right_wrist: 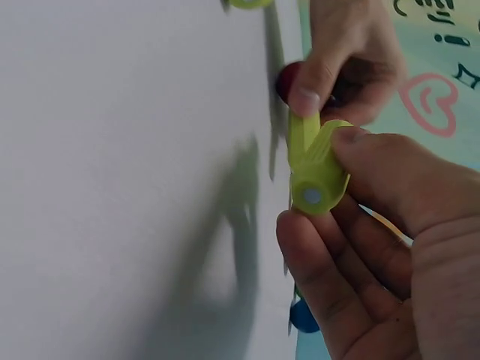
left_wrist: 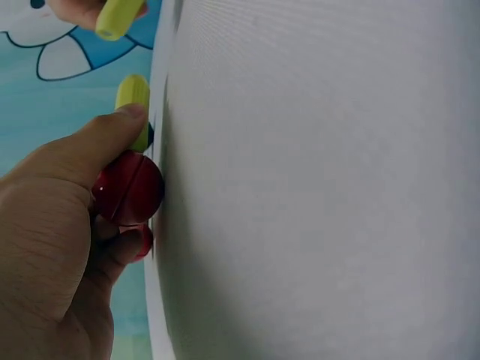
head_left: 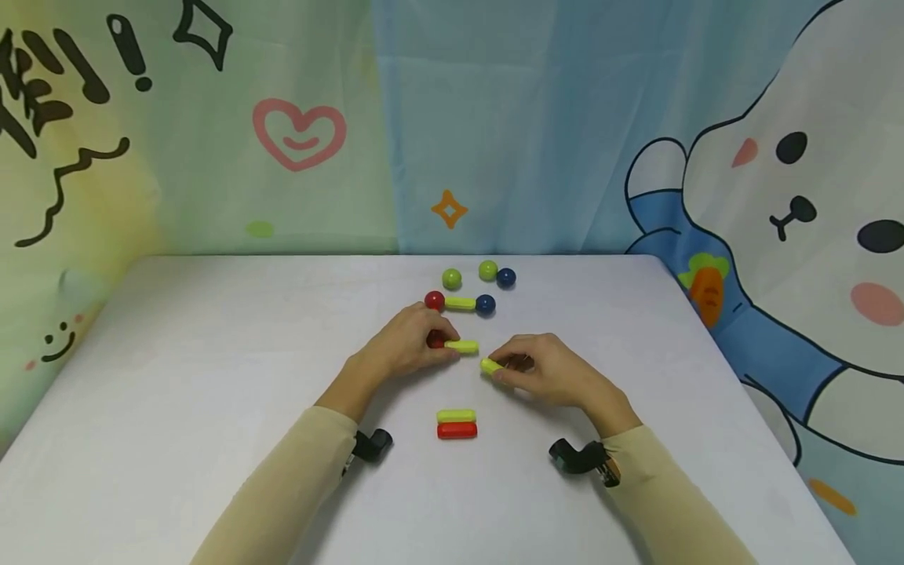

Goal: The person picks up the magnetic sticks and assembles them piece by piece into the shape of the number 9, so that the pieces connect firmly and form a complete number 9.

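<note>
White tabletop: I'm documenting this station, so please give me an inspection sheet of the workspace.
Surface: plain white tabletop.
Job's things: red ball with yellow rod; second yellow rod; beyond, red-yellow-blue row, two green balls, blue ball; nearer, another yellow rod beside red rod.
Clutter: nothing seen.
Hands: left hand holds red ball and yellow rod; right hand pinches second yellow rod.
Cables: nothing seen.
Surroundings: printed curtain behind the tabletop.

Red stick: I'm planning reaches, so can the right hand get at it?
Probably yes: nothing lies between the right hand and the red stick, though that hand pinches a yellow stick it may need to put down first.
</note>
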Action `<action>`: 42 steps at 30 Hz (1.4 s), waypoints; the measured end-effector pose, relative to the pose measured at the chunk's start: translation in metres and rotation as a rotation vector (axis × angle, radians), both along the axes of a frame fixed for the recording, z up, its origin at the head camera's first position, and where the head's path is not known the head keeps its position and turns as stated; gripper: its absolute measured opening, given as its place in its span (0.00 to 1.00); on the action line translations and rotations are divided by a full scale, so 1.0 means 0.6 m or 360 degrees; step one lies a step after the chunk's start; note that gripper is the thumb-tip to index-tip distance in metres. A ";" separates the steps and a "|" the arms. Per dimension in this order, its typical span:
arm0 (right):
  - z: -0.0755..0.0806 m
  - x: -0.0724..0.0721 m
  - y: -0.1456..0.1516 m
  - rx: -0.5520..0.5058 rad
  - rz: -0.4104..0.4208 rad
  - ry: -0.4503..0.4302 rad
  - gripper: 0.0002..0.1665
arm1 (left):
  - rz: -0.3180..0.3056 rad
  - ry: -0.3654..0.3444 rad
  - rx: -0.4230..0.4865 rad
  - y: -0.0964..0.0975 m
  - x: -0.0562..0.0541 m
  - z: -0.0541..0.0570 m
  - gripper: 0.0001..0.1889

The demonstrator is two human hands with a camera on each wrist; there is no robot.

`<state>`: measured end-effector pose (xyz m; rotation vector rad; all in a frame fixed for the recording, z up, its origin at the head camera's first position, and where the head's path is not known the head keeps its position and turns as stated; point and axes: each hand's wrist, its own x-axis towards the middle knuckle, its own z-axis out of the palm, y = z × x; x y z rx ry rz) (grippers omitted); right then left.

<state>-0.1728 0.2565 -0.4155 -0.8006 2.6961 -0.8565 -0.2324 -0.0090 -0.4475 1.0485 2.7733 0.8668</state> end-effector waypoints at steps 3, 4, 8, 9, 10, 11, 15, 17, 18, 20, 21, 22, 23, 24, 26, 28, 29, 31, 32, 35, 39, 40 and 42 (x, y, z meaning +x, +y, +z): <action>0.002 -0.008 0.006 -0.0058 -0.0050 0.0003 0.13 | 0.0021 -0.0018 -0.0003 0.001 0.002 0.003 0.12; 0.002 -0.011 0.008 -0.0083 -0.0066 0.0006 0.12 | 0.0027 -0.0025 -0.0005 0.001 0.003 0.003 0.12; 0.001 -0.023 0.011 -0.0139 -0.0148 0.0032 0.12 | 0.0043 -0.0056 -0.0009 0.002 0.006 0.003 0.12; 0.000 -0.026 0.010 -0.0148 -0.0167 0.0040 0.12 | 0.0047 -0.0064 -0.0011 0.001 0.007 0.002 0.12; -0.002 -0.029 0.009 -0.0154 -0.0184 0.0049 0.12 | 0.0054 -0.0071 -0.0011 0.001 0.007 0.002 0.12; -0.003 -0.032 0.009 -0.0156 -0.0205 0.0056 0.12 | 0.0058 -0.0072 -0.0011 0.002 0.007 0.001 0.12; -0.009 -0.042 0.003 -0.0181 -0.0295 0.0051 0.11 | 0.0069 -0.0058 -0.0005 0.002 0.006 -0.001 0.11; -0.012 -0.046 0.000 -0.0190 -0.0356 0.0038 0.11 | 0.0064 -0.0041 -0.0004 0.002 0.005 -0.001 0.11; -0.014 -0.048 -0.001 -0.0191 -0.0381 0.0035 0.12 | 0.0059 -0.0036 -0.0001 0.002 0.005 -0.002 0.11; -0.018 -0.052 -0.004 -0.0184 -0.0441 0.0037 0.13 | 0.0033 -0.0021 0.0000 0.003 0.004 -0.003 0.11; -0.020 -0.054 -0.005 -0.0183 -0.0475 0.0036 0.13 | 0.0020 -0.0015 0.0001 0.004 0.003 -0.003 0.11; -0.022 -0.056 -0.007 -0.0181 -0.0506 0.0033 0.13 | 0.0008 -0.0010 0.0001 0.004 0.002 -0.003 0.11; -0.023 -0.058 -0.008 -0.0177 -0.0530 0.0035 0.13 | -0.0003 -0.0005 0.0001 0.005 0.002 -0.003 0.11; -0.025 -0.060 -0.010 -0.0180 -0.0552 0.0031 0.14 | -0.0011 0.0001 -0.0001 0.005 0.001 -0.004 0.10; -0.028 -0.065 -0.013 -0.0188 -0.0598 0.0012 0.14 | -0.0021 0.0009 -0.0005 0.006 0.001 -0.005 0.10; -0.031 -0.069 -0.017 -0.0191 -0.0634 -0.0016 0.15 | -0.0021 0.0006 -0.0008 0.006 0.001 -0.006 0.10; -0.032 -0.071 -0.019 -0.0192 -0.0651 -0.0034 0.15 | -0.0019 0.0004 -0.0009 0.005 0.001 -0.007 0.10; -0.035 -0.075 -0.022 -0.0193 -0.0682 -0.0064 0.16 | -0.0013 -0.0006 -0.0006 0.005 0.001 -0.008 0.10; -0.036 -0.076 -0.023 -0.0190 -0.0698 -0.0072 0.17 | -0.0008 -0.0010 -0.0004 0.004 0.002 -0.008 0.10; -0.037 -0.081 -0.026 -0.0205 -0.0731 -0.0090 0.18 | 0.0016 -0.0020 0.0000 0.003 0.002 -0.009 0.11; -0.037 -0.085 -0.030 -0.0268 -0.0747 -0.0142 0.17 | 0.0032 -0.0030 0.0003 0.000 0.002 -0.006 0.10; -0.037 -0.086 -0.031 -0.0288 -0.0753 -0.0163 0.17 | 0.0032 -0.0029 0.0004 0.000 0.002 -0.005 0.11; -0.038 -0.088 -0.033 -0.0321 -0.0765 -0.0193 0.16 | 0.0033 -0.0026 0.0005 -0.002 0.003 -0.003 0.10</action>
